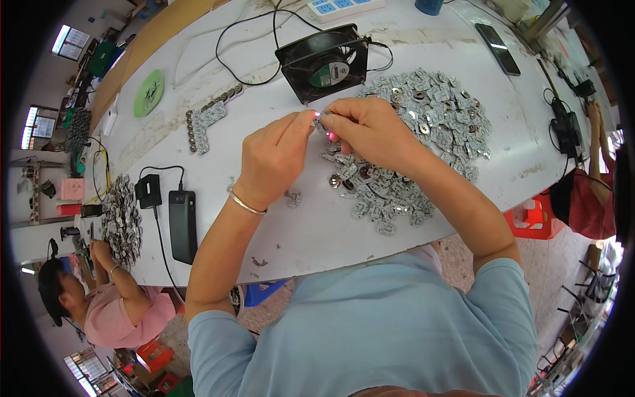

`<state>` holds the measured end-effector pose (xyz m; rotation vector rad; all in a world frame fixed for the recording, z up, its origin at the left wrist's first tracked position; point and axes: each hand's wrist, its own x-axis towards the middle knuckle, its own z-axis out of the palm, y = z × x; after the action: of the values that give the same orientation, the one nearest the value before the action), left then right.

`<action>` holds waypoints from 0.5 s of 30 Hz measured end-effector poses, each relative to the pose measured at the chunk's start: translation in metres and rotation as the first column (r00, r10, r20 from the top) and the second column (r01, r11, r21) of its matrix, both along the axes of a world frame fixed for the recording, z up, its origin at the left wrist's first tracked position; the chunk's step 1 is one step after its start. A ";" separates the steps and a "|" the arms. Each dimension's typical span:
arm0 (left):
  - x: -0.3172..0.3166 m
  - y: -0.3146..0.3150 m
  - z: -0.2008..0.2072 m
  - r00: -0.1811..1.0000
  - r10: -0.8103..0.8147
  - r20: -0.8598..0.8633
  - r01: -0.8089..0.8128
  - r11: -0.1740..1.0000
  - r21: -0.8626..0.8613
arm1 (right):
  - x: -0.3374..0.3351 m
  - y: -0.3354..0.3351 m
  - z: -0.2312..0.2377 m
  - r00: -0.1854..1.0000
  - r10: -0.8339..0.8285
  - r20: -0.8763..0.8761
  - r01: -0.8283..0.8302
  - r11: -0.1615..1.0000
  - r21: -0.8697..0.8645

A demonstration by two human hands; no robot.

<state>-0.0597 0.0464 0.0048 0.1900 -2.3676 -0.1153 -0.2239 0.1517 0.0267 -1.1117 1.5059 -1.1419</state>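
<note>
My left hand [274,155], with a silver bangle at its wrist, is closed in a pinch in front of the fan. Meeting it from the right, my right hand [374,135] pinches too. Between their fingertips is a small silvery electronic piece [318,123], with a white-pink glow at its top and a pink-red glow just below. Fingers cover most of it. Beside and beneath my right hand spreads a large heap of small pale circuit pieces [456,122], some with round metal discs. A few loose pieces [293,198] lie by my left wrist.
A black square fan [324,63] stands beyond my hands, its cable running back. Neat rows of pieces [206,122] lie left, near a green dish [149,92]. A black power bank [182,225], a phone [497,49] and a power strip [340,6] surround them. A co-worker [116,291] sits left.
</note>
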 end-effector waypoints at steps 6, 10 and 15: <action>0.004 0.006 0.003 0.994 0.107 -0.002 -0.106 0.981 0.161 | -0.003 -0.018 -0.010 0.974 -0.068 -0.215 0.031 0.985 -0.168; 0.000 0.012 0.000 0.994 0.103 -0.037 -0.094 0.979 0.178 | 0.000 -0.016 -0.006 0.990 -0.113 -0.081 0.108 0.992 -0.066; -0.001 0.018 -0.002 0.997 0.058 -0.054 -0.049 0.985 0.164 | 0.002 -0.003 0.000 0.993 -0.118 0.026 0.117 0.993 0.016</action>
<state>-0.0608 0.0646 0.0031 0.3238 -2.2927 -0.2847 -0.2223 0.1492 0.0268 -1.0047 1.5731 -1.2191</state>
